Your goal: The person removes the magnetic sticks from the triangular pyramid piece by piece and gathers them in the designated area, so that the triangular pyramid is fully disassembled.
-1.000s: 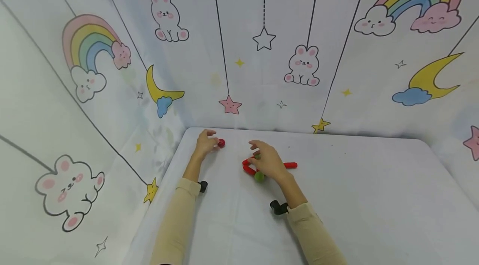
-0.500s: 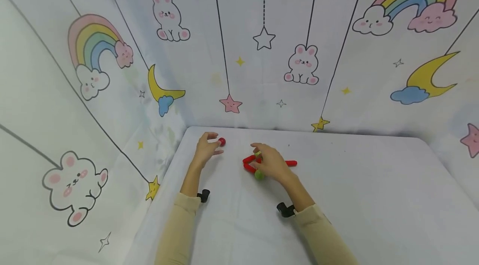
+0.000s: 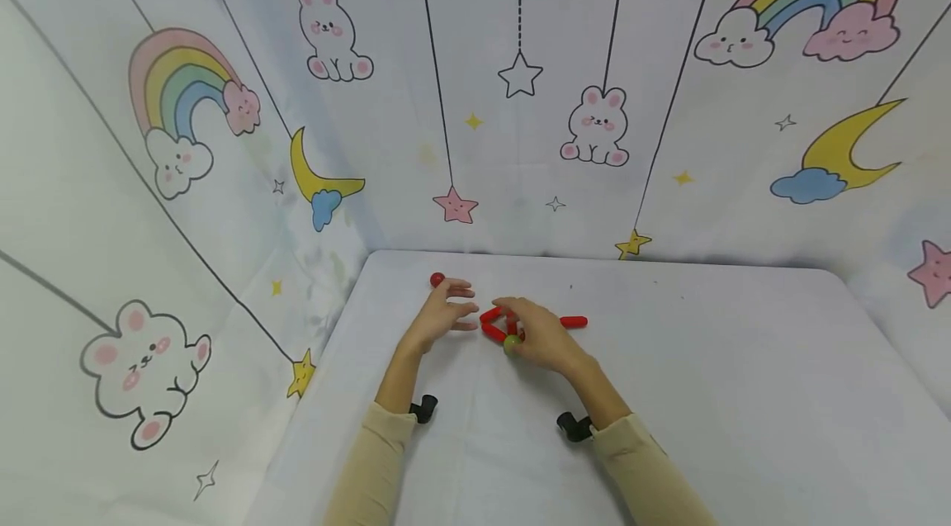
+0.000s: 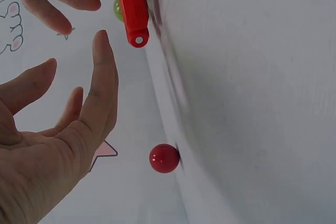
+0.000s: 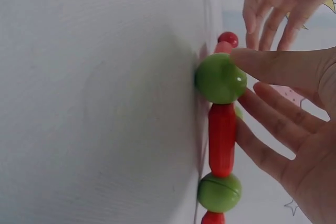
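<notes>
A figure of red rods [image 3: 494, 332] and green balls lies flat on the white table, partly hidden by my right hand [image 3: 546, 338]. That hand holds the figure: the thumb presses a green ball [image 5: 220, 78] while the fingers reach around its far side, by a red rod [image 5: 222, 139]. My left hand [image 3: 440, 318] hovers left of the figure, fingers apart and holding nothing. In the left wrist view a red rod [image 4: 132, 6] shows a round silvery spot at its end. Behind the left hand, a loose red ball [image 4: 164, 158] rests on the table.
The table [image 3: 728, 394] has a white cover and meets a cloth backdrop [image 3: 669, 97] printed with rabbits, stars and rainbows at its back and left. One red rod [image 3: 574, 321] sticks out to the right of my right hand. Black wrist cameras [image 3: 574, 427] sit on both wrists.
My left hand has moved away from the red ball, rightward and nearer to the rod figure. My right hand has lowered, its thumb coming onto the near green ball.
</notes>
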`<move>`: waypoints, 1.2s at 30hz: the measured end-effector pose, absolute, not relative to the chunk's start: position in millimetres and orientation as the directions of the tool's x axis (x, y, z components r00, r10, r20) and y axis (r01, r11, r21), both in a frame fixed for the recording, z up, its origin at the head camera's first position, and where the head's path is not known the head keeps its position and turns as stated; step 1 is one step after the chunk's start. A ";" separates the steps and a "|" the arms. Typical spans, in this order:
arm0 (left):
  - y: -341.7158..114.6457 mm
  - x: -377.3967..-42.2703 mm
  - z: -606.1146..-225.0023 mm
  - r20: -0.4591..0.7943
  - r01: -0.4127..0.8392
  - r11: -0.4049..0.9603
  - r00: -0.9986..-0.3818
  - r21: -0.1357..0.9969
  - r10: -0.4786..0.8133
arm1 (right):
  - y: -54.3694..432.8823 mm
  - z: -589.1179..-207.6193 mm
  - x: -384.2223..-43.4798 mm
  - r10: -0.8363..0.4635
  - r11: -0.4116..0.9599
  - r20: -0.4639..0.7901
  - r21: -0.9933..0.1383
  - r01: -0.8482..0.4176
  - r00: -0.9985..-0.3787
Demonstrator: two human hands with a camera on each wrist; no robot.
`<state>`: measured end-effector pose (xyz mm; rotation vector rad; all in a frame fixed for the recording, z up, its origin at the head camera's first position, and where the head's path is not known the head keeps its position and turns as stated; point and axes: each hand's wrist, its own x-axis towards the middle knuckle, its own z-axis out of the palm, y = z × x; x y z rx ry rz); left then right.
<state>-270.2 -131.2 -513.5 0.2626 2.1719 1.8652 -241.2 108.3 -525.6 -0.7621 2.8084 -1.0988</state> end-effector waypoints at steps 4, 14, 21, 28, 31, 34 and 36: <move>-124.5 -270.5 -519.2 -0.086 -0.047 0.126 -0.943 0.991 0.322 | 109.5 -530.2 -242.8 -0.470 0.639 0.143 -0.626 -0.447 -0.871; -114.6 -269.3 -529.8 -0.141 -0.096 0.142 -0.925 0.985 0.353 | 112.5 -536.4 -246.8 -0.485 0.597 0.134 -0.671 -0.439 -0.864; -111.8 -268.6 -532.6 -0.149 -0.069 0.210 -0.908 0.975 0.391 | 113.5 -536.9 -248.3 -0.508 0.595 0.150 -0.651 -0.471 -0.848; -109.9 -267.3 -530.8 -0.150 -0.071 0.228 -0.926 0.971 0.347 | 113.4 -537.4 -249.2 -0.505 0.614 0.129 -0.641 -0.460 -0.854; -110.1 -267.3 -530.5 -0.167 -0.096 0.226 -0.934 0.969 0.317 | 112.7 -538.2 -249.7 -0.499 0.618 0.120 -0.645 -0.450 -0.858; -110.6 -267.1 -531.6 -0.187 -0.120 0.223 -0.932 0.967 0.310 | 112.6 -539.8 -249.6 -0.499 0.613 0.116 -0.654 -0.444 -0.859; -110.7 -267.1 -532.9 -0.197 -0.132 0.215 -0.929 0.968 0.314 | 112.7 -541.0 -249.4 -0.501 0.607 0.115 -0.660 -0.443 -0.858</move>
